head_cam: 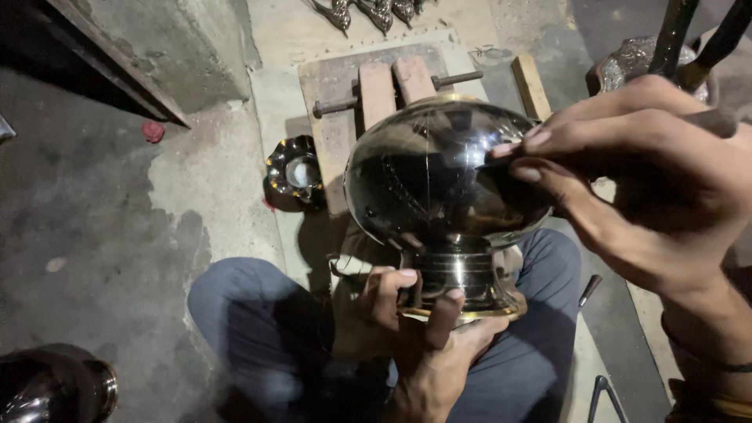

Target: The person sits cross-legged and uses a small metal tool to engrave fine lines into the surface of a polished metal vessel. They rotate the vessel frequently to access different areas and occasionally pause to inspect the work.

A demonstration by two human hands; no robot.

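Left hand (pixel 415 329) grips the foot of the polished metal pot (pixel 439 180) over the lap; right hand (pixel 642 164), fingertips pinched, touches its right side; surface already mirror-bright, marking barely begun, by appearance

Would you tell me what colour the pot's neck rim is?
Gold, on the silvery pot; head view.
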